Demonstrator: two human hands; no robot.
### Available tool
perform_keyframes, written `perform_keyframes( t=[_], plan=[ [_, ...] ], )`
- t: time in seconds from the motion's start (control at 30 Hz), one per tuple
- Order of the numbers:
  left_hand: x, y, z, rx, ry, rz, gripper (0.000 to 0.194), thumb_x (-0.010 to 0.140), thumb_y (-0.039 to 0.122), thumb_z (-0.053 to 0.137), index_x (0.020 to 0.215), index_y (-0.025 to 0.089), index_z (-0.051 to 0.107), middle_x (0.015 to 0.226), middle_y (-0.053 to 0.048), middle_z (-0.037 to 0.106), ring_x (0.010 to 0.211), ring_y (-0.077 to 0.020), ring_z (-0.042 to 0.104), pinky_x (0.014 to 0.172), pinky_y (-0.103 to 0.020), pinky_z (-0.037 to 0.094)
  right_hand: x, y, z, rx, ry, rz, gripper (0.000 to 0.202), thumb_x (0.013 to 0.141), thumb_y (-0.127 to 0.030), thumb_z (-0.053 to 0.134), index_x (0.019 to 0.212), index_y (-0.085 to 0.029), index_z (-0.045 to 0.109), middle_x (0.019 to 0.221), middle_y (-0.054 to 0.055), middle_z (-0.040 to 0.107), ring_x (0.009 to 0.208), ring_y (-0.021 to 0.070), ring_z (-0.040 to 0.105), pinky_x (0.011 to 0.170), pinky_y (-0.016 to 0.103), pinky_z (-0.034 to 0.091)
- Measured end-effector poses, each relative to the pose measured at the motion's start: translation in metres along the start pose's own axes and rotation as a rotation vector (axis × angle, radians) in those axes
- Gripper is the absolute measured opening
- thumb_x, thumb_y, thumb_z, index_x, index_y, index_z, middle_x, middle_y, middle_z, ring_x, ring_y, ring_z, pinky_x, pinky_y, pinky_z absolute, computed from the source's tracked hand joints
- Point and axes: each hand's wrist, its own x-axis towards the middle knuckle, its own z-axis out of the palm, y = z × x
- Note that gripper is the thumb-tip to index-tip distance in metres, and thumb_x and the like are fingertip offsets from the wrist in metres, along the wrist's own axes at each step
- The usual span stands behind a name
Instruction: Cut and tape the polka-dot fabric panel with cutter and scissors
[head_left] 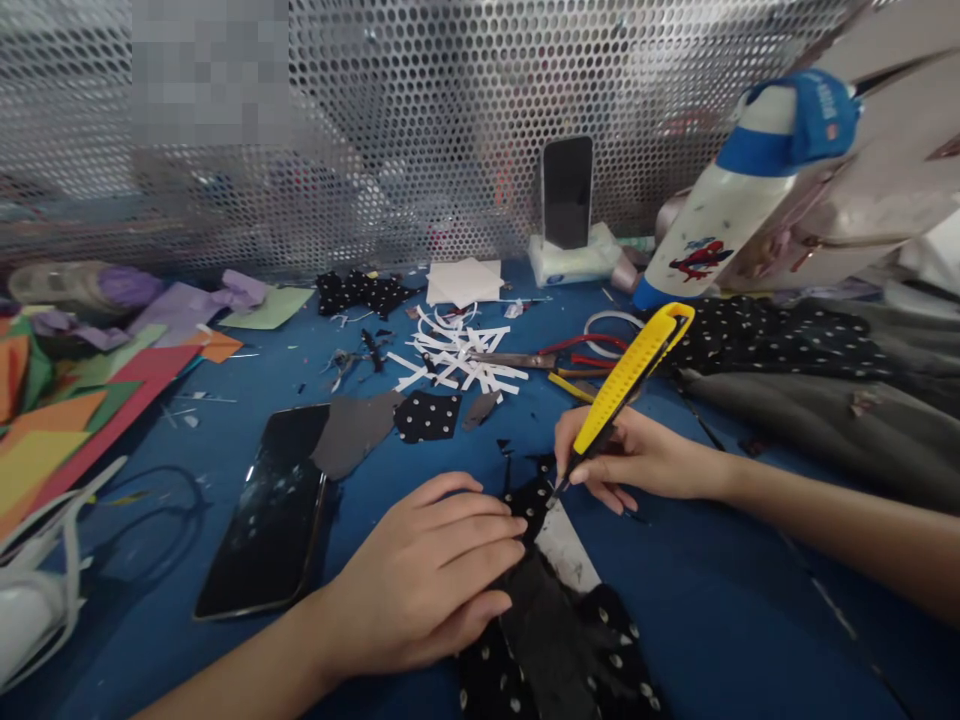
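Observation:
My right hand (pixel 637 458) grips a yellow utility knife (pixel 626 375), its tip pointing down at the upper edge of a black polka-dot fabric piece (pixel 487 680). My left hand (pixel 424 575) lies flat on that fabric, fingers stretched out and pressing on it. A strip of white card or paper (pixel 570 548) shows at the fabric's right side, partly under it. The middle of the fabric bears a plain dark patch (pixel 551 640). Just beyond my hands lie a small dotted fabric scrap (pixel 427 416) and a grey scrap (pixel 356 430).
A black phone (pixel 266 520) lies left of my left hand. Red-handled scissors (pixel 555 358) rest by white paper strips (pixel 465 350). Coloured paper (pixel 127 400) spreads at left. A leaning bottle (pixel 742 190), an upright phone (pixel 567 190) and a perforated metal screen (pixel 420 120) stand behind.

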Motion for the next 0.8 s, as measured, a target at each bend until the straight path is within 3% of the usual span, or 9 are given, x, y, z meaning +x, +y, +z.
perform_keyframes(
  t=[0.43,0.67,0.8],
  plan=[
    [0.0009,-0.0007,-0.0001,-0.01,0.026,0.007,0.036,0.105,0.031,0.036,0.112,0.012,0.066,0.108,-0.008,0.075,0.101,-0.0202,0.067,0.099,-0.039,0.047,-0.0026,-0.0028,0.0037,-0.085,-0.014,0.027,0.021,0.092,-0.031,0.065,0.094,-0.013,0.056,0.064,-0.006,0.048,0.045,0.005,0.054,0.04,0.013,0.048],
    [0.0018,-0.0003,-0.0005,-0.019,0.035,0.017,0.034,0.104,0.029,0.038,0.111,0.012,0.066,0.108,-0.008,0.075,0.1,-0.0213,0.067,0.099,-0.039,0.046,-0.0063,-0.0047,0.0054,-0.206,-0.067,-0.07,0.019,0.095,-0.031,0.059,0.097,-0.013,0.059,0.08,0.0,0.05,0.053,0.0038,0.054,0.047,0.015,0.051],
    [0.0012,-0.0001,-0.0012,-0.02,0.029,0.006,0.034,0.104,0.03,0.038,0.112,0.013,0.066,0.109,-0.007,0.074,0.099,-0.0207,0.067,0.099,-0.039,0.045,-0.0035,-0.002,0.0059,-0.154,-0.029,-0.039,0.023,0.092,-0.034,0.065,0.094,-0.013,0.056,0.068,-0.005,0.048,0.046,0.0039,0.052,0.041,0.013,0.048]
  ],
)
